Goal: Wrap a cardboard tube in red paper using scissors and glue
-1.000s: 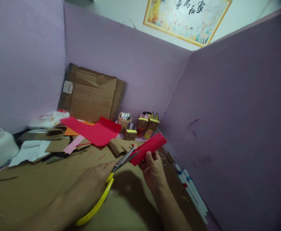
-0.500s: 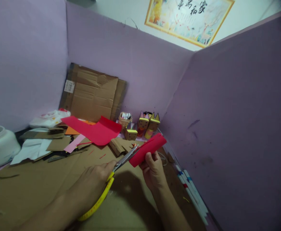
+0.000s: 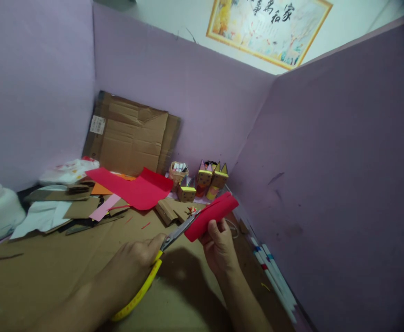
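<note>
My left hand (image 3: 138,258) is closed around the yellow handles of a pair of scissors (image 3: 176,238). The blades point up and to the right, and their tips lie against a red sheet of paper (image 3: 210,219) curled into a loose tube. This paper is gripped by my right hand (image 3: 219,244), thumb on the near face and fingers behind it, partly hidden. A slit or overlapping edge runs along the top of the tube. Both hands are raised over a cardboard-covered work surface (image 3: 84,267).
A larger red sheet (image 3: 150,191) lies at the back among cardboard scraps and a pink strip (image 3: 104,207). Behind stand small cardboard figures with pointed crowns (image 3: 187,192) and a pen holder (image 3: 178,171). A white pot (image 3: 1,214) is at left, white markers (image 3: 274,276) at right.
The scissor blades look closer together than before. Both hands and the red paper keep nearly the same position; the whole view has shifted slightly.
</note>
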{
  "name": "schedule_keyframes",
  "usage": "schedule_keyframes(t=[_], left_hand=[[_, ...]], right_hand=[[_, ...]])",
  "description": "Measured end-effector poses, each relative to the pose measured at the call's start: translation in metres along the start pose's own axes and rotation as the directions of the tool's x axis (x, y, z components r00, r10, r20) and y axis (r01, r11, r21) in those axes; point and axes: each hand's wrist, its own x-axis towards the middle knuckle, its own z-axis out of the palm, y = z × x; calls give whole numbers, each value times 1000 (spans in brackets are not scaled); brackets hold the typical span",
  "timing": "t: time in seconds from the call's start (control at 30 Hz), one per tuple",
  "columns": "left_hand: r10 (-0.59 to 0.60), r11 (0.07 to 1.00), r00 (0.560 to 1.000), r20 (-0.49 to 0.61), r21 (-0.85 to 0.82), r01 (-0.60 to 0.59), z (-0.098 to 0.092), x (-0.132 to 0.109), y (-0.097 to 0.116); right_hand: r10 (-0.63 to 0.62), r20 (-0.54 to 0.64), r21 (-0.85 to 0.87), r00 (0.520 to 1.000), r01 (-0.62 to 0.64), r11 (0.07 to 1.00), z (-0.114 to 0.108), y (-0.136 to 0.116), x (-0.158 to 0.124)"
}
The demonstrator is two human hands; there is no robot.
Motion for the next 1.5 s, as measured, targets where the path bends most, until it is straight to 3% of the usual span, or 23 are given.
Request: schedule_keyframes(t=[0.13,0.43,0.6,0.83,1.17,1.37,1.5], left_hand=[[-1,1000,1000,12,21,1,-2,0,1],[27,983,997,-73,182,-13,3,1,-4],[-3,956,1000,-10,293,6,5,0,-4],[-14,959,1000,5,284,12,2,1,-1],[-44,975,999,-28,215,49,0,0,0],[-53,985,999,-8,165,53,-3,0,3],[-40,985,997,-60,166,50,-5,-1,5]], right_hand=[[21,-7,6,1000,-21,1000,0,-1,0],[4,46,3,999,-4,1000,3,0,-2],[30,43,-1,999,-30,1000,5,-1,-3],[57,1,46,998,-57,997,8,-3,-4],[31,108,-42,994,-27,999,2,10,-7],[5,110,-79,994,4,997,-1,14,-6],[-1,105,-63,994,7,998,-1,13,-6]])
